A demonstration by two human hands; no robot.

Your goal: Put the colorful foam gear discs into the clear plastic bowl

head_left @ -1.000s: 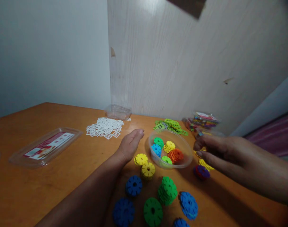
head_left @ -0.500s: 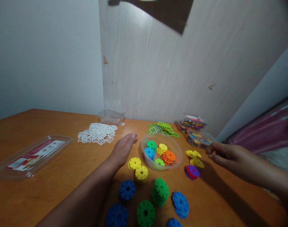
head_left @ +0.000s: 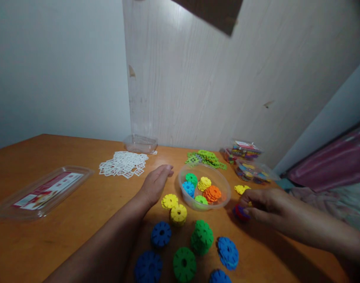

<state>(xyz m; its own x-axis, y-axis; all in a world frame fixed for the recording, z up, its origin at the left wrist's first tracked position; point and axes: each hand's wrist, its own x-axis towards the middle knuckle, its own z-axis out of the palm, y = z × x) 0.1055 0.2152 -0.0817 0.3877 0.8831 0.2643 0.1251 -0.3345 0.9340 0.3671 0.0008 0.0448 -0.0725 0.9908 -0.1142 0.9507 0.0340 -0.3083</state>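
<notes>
My right hand (head_left: 262,206) is at the small stack of purple and red notched discs (head_left: 241,212), thumb and fingers closed around it; the hand covers part of the stack. Just behind it lie some yellow discs (head_left: 241,189), partly hidden. My left hand (head_left: 156,184) stands on edge on the table, fingers stretched out with nothing in them. To its right is a clear round bowl (head_left: 227,194) with green, blue, yellow and orange discs inside. Two yellow stacks (head_left: 178,214) sit near my left wrist.
Nearer me stand green stacks (head_left: 202,237) and blue stacks (head_left: 228,252). White lattice pieces (head_left: 123,163) and lime-green pieces (head_left: 208,158) lie farther back. A clear lid (head_left: 50,192) is at left, an upturned-looking clear tray (head_left: 141,144) by the wall, filled boxes (head_left: 246,151) at back right.
My right hand has moved left and down from beside the yellow discs onto the purple and red stack, closing on it. My left hand stays in place. The view has shifted slightly.
</notes>
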